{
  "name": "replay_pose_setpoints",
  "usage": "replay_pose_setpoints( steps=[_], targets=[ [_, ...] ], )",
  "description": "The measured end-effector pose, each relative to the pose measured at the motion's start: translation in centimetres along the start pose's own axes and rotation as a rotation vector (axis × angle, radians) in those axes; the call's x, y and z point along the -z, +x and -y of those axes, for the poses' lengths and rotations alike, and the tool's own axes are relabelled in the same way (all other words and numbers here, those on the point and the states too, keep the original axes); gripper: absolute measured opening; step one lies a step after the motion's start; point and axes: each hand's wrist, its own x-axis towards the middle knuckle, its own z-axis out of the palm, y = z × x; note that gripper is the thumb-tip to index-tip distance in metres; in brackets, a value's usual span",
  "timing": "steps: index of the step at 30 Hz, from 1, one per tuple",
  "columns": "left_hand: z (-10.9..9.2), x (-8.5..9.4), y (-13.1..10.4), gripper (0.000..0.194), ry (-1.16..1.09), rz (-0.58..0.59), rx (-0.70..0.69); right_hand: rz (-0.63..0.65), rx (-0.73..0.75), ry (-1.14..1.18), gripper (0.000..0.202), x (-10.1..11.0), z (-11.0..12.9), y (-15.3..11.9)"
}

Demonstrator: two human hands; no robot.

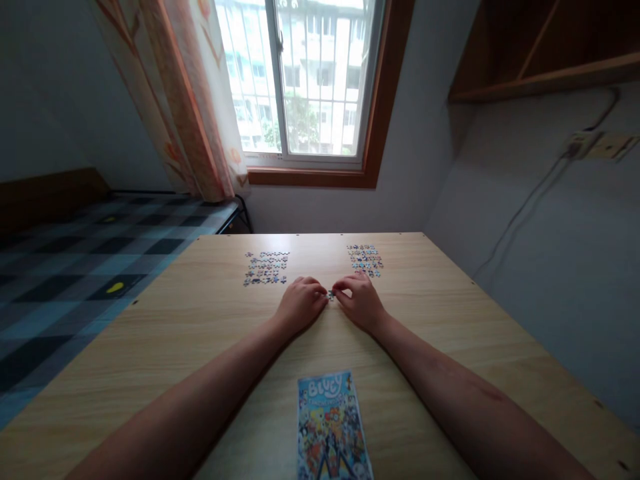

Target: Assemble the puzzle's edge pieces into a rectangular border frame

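Both my hands meet near the middle of the wooden table [200, 333], fingertips almost touching. Between them lies a small jigsaw puzzle piece [331, 295], perhaps more than one joined; it is too small to tell. My left hand [303, 301] is closed, thumb and fingers pinched at the piece's left side. From the right, my right hand [361, 300] pinches the piece's other side with thumb and forefinger. Beyond my left hand, puzzle pieces [267, 268] are laid out in rows. Another group of puzzle pieces [365, 259] sits just beyond my right hand.
A colourful "Bluey" picture sheet or box [333, 427] lies near the table's front, between my forearms. On the left stands a bed with a checked cover [125, 247]. A window [310, 87] and curtain [185, 100] are behind the table. A cable [520, 213] hangs along the right wall.
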Motion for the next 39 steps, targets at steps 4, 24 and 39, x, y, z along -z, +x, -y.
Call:
replay_pose_setpoints(
  steps=[4, 24, 39],
  targets=[
    [0.0, 0.1, 0.0, 0.013, 0.007, 0.005, -0.004, -0.028, -0.003, -0.015, 0.010, -0.1, -0.3, 0.1],
    [-0.2, 0.3, 0.2, 0.007, -0.049, 0.011, 0.067, 0.109, -0.107, -0.154, 0.015, -0.8, 0.4, 0.8],
    [0.3, 0.0, 0.0, 0.015, -0.039, -0.015, 0.055, 0.053, -0.045, -0.163, 0.026, 0.0, 0.6, 0.5]
  ],
)
